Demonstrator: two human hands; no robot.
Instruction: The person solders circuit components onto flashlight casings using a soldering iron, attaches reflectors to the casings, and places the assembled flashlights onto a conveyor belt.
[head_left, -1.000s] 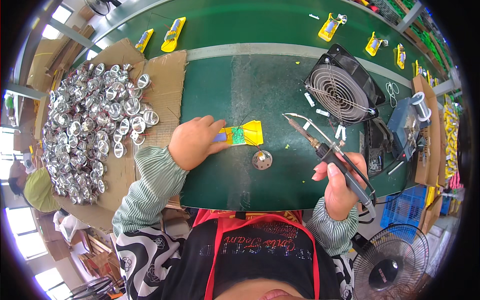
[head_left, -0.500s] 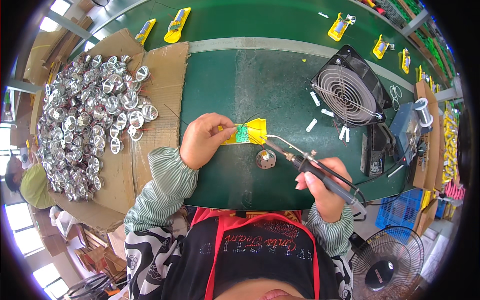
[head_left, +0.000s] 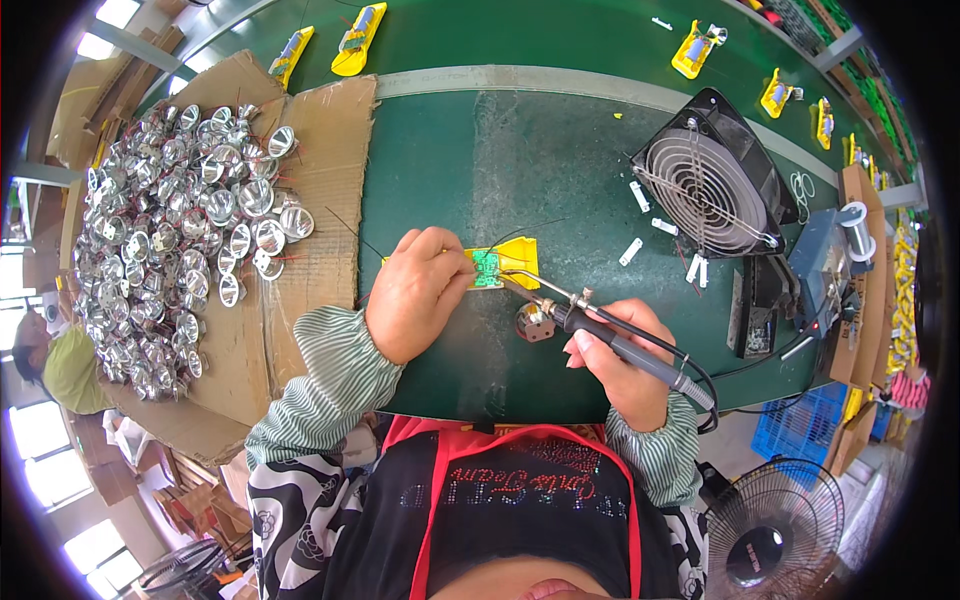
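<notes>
A yellow plastic shell (head_left: 525,258) with a small green circuit board (head_left: 485,268) in it lies on the green bench before me. My left hand (head_left: 420,295) covers the shell's left part, thumb and fingers pinched at the board's left edge; what is between the fingertips is hidden. Thin dark wires stick out on both sides of this hand. In my right hand (head_left: 630,365) is a grey soldering iron (head_left: 635,355) with a thin metal feed tube along it. Its tip meets the board's right side. Just below the shell sits a silver reflector cup (head_left: 535,322), partly behind the iron.
On cardboard (head_left: 325,180) at the left is a heap of reflector cups (head_left: 190,230). A black fan (head_left: 705,185) stands right, near small white parts (head_left: 630,251) and a solder spool (head_left: 853,217). Beyond the bench's rim, yellow shells (head_left: 693,50) lie on a green surface.
The iron has moved left, its tip going from the board's right edge onto the board. My left fingers have come lower over the shell. The view has shifted slightly.
</notes>
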